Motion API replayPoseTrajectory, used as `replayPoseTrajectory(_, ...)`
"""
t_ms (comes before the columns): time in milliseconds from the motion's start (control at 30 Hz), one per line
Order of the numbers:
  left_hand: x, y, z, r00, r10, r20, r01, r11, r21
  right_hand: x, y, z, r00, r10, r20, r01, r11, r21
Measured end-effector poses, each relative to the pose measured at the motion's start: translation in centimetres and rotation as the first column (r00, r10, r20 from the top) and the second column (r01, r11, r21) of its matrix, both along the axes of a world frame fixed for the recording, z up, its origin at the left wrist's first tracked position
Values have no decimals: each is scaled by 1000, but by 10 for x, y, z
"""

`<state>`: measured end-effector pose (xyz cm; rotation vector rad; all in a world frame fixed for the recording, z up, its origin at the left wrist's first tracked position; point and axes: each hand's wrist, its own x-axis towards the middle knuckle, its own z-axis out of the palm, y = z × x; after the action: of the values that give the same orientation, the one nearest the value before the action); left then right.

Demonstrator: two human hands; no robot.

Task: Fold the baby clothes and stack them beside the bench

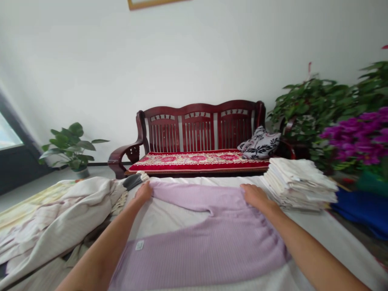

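Lavender ribbed trousers (218, 234) lie spread on the white cloth, waist to the right and both legs pointing left. A small pale tag (139, 245) shows on the nearer leg. At the end of the far leg, my left hand (143, 192) is closed on the fabric. My right hand (255, 195) grips the far corner at the waist, its fingers partly hidden. The far leg is stretched fairly straight between my hands, while the nearer leg reaches under my left forearm. Soft wrinkles run across the waist end.
Loose clothes (81, 210) are heaped on the left. A stack of folded white cloths (300, 182) stands at the right. Beyond the white-covered surface (172, 218) is a dark red wooden bench (198, 129) with a patterned cushion (261, 143). Potted plants (74, 145) and purple flowers (360, 137) flank it.
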<state>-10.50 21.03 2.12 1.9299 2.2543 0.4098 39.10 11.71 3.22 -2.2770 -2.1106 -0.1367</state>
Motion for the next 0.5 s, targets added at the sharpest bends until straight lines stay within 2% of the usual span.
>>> replayPoseTrajectory(133, -3, 8, -8, 999, 32, -15, -33, 999, -13, 1, -1, 2, 998, -44, 47, 45, 999, -1)
replayPoseTrajectory(267, -7, 11, -6, 999, 47, -8, -47, 999, -18, -1, -5, 11, 995, -40, 89, 40, 999, 0)
replayPoseTrajectory(400, -16, 8, 6, 999, -5, 54, 6, 1000, -28, -4, -15, 22, 993, -42, 113, 41, 999, 8)
replayPoseTrajectory(500, -25, -2, 20, 990, -68, 126, 64, 997, 41, -6, -26, 33, 993, -41, 114, 36, 998, 45)
